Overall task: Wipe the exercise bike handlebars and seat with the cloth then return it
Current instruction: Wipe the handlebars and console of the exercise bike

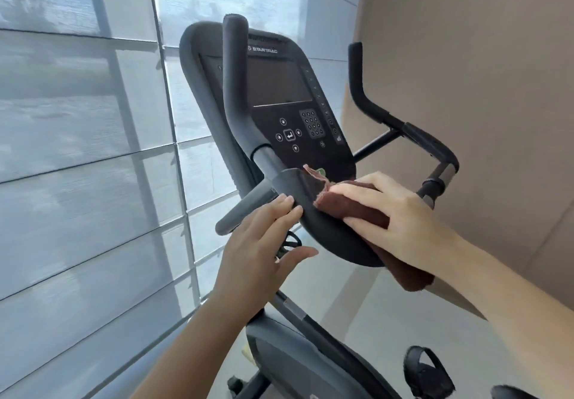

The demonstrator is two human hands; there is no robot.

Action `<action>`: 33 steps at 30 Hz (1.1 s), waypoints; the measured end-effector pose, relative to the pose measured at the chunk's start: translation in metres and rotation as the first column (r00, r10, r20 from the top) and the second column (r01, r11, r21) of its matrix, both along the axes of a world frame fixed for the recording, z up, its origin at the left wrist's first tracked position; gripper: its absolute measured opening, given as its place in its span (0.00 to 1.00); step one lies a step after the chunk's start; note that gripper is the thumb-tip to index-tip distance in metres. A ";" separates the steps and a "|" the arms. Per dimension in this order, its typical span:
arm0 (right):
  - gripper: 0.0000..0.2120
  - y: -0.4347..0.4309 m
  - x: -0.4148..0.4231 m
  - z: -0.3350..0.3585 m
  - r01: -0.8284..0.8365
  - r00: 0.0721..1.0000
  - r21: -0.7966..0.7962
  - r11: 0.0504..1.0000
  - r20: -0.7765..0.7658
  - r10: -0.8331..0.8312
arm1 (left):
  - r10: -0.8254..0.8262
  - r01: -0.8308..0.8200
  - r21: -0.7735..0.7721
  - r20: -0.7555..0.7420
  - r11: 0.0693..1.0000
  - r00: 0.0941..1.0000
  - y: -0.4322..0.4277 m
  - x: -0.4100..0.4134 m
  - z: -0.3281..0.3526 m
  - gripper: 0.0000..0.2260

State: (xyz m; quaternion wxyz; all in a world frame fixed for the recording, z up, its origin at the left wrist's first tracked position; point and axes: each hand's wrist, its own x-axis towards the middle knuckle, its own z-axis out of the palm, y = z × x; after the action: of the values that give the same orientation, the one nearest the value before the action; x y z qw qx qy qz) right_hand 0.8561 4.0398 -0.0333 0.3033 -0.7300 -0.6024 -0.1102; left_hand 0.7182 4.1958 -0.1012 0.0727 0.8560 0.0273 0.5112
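Note:
The exercise bike's dark handlebars [236, 94] rise on both sides of a black console [289, 109]. My right hand [385, 212] presses a dark brown cloth [357, 209] against the black curved centre piece [326, 237] below the console, fingers spread over the cloth, whose loose end hangs down to the lower right. My left hand [264, 243] rests with fingers apart against the left side of that centre piece, holding nothing. The right handlebar [372, 109] bends out toward the wall. The seat is out of view.
A window with pale translucent blinds [87, 150] fills the left. A beige wall [481, 72] stands close on the right. Below are the bike's grey body [295, 361], a pedal with strap [428, 370] and light floor tiles [357, 299].

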 end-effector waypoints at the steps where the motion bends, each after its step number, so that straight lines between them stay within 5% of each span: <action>1: 0.22 0.004 -0.005 0.001 0.038 0.999 0.009 0.999 -0.002 -0.038 | -0.019 0.019 0.014 -0.004 1.000 1.000 0.002 -0.001 0.000 0.22; 11: 0.20 0.039 -0.043 0.008 0.211 0.972 0.021 0.977 0.099 -0.212 | -0.131 0.131 0.038 -0.010 0.991 0.991 0.011 -0.004 -0.003 0.22; 17: 0.21 -0.013 -0.067 -0.041 0.305 0.929 0.235 0.923 0.139 -0.342 | -0.163 0.170 0.129 -0.064 0.977 0.985 0.002 0.002 0.004 0.22; 20: 0.21 -0.021 -0.062 -0.059 0.363 0.927 0.461 0.810 -0.087 -0.366 | -0.208 0.221 0.216 -0.081 0.951 0.975 -0.003 0.007 0.005 0.21; 25: 0.20 -0.037 -0.034 -0.079 0.613 0.789 0.663 0.430 -0.486 -0.376 | -0.227 0.247 0.278 -0.103 0.928 0.968 -0.010 0.021 0.005 0.19; 33: 0.17 0.001 -0.022 -0.111 0.695 0.710 0.621 0.364 -0.672 -0.210 | -0.308 0.305 0.090 0.019 0.948 0.951 -0.013 0.034 0.000 0.14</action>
State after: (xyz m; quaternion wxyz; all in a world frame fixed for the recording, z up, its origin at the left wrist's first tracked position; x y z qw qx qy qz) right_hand 0.8341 4.0408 -0.1441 0.7118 -0.6280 -0.1353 -0.2840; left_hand 0.7520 4.1830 -0.1015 0.1147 0.8436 -0.1294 0.5084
